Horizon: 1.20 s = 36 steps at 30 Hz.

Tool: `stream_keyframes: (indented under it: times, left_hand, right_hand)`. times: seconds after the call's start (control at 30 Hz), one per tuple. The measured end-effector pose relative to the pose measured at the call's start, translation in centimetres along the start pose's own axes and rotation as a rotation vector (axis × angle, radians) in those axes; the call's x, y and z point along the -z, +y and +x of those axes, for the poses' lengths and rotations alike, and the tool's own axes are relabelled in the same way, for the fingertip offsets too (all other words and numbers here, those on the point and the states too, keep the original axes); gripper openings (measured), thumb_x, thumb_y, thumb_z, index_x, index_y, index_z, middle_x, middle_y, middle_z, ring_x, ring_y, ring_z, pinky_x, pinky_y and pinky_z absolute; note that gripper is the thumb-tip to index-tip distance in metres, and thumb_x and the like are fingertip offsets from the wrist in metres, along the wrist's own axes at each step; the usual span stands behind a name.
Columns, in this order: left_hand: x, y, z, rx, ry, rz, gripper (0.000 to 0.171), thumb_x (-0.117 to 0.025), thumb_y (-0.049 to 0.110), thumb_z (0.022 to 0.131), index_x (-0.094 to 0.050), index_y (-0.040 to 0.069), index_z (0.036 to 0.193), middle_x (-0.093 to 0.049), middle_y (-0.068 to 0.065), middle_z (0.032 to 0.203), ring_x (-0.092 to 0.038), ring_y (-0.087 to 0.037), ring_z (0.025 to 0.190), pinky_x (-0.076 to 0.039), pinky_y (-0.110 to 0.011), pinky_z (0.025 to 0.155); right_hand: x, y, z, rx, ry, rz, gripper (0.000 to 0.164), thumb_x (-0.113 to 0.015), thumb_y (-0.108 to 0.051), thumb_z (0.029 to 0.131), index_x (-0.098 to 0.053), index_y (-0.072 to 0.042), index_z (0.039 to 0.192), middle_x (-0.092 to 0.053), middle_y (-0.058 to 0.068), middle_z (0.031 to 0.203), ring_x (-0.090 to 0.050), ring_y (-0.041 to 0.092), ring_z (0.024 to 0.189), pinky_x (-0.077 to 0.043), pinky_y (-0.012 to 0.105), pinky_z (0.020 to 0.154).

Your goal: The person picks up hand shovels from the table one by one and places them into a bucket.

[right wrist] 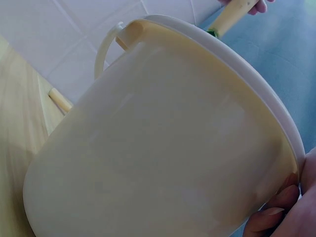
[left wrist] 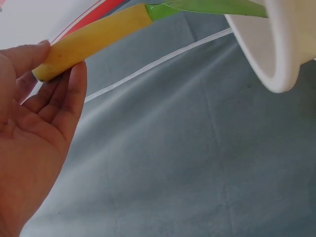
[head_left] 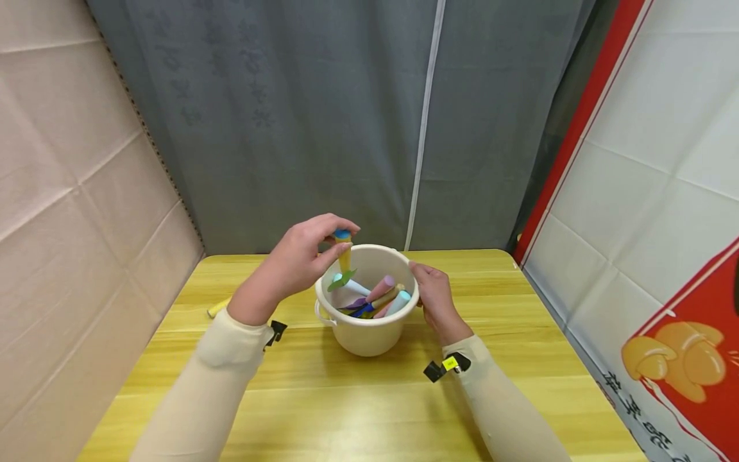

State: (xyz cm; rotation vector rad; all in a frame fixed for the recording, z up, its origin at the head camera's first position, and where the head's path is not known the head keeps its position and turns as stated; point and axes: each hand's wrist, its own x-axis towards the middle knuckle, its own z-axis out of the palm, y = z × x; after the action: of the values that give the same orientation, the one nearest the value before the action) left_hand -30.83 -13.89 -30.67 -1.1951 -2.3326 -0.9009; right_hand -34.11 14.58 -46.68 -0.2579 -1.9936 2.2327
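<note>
My left hand (head_left: 306, 255) pinches the top end of a yellow-handled tool (head_left: 345, 260) between thumb and fingers. The tool's handle has a blue end cap, and its green blade (head_left: 342, 280) points down into the mouth of a white bucket (head_left: 367, 339). In the left wrist view, the thumb and fingertips hold only the end of the handle (left wrist: 98, 42). On the bucket's right side, my right hand (head_left: 437, 296) grips the rim, with fingers curled against the outer wall (right wrist: 163, 133). Several tools with pink (head_left: 381, 287), light blue (head_left: 398, 302) and tan handles lie inside the bucket.
A yellow handle (head_left: 217, 308) lies on the wooden table (head_left: 323, 410) to the left, partly hidden behind my left forearm. A grey curtain (head_left: 300, 128) hangs behind the table's far edge. White panels stand on both sides; the right one carries red print.
</note>
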Motion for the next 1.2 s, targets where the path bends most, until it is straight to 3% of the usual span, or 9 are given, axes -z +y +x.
stream_keyframes:
  times: [0.3,0.7,1.2]
  left_hand:
    - [-2.3,-1.0,-0.7,0.019,-0.065,0.002,0.026,-0.077,0.005,0.104,-0.072,0.006,0.130,-0.074,-0.004,0.125,-0.074,-0.020,0.108,-0.063,-0.040,0.099]
    - [-5.0,-2.5,-1.9,0.088,-0.137,-0.043,0.028,-0.076,0.006,0.105,-0.071,0.008,0.133,-0.074,-0.006,0.127,-0.075,-0.022,0.110,-0.064,-0.045,0.098]
    - [-5.8,-2.7,-2.2,0.072,-0.147,-0.026,0.026,-0.076,0.005,0.105,-0.072,0.009,0.130,-0.076,-0.005,0.126,-0.075,-0.019,0.110,-0.062,-0.041,0.100]
  right_hand:
    - [0.0,-0.1,-0.1,0.008,-0.006,0.005,0.040,-0.071,-0.034,0.109,-0.080,0.004,0.117,-0.076,0.006,0.085,-0.056,0.007,0.053,-0.040,0.021,0.049]
    - [0.0,0.0,0.0,0.005,0.001,0.019,0.039,-0.071,-0.033,0.109,-0.080,0.005,0.113,-0.073,0.005,0.079,-0.054,0.007,0.050,-0.038,0.021,0.047]
    - [-0.1,-0.2,-0.3,0.014,0.010,0.025,0.037,-0.070,-0.030,0.109,-0.080,0.004,0.115,-0.074,0.004,0.078,-0.055,0.007,0.050,-0.039,0.019,0.045]
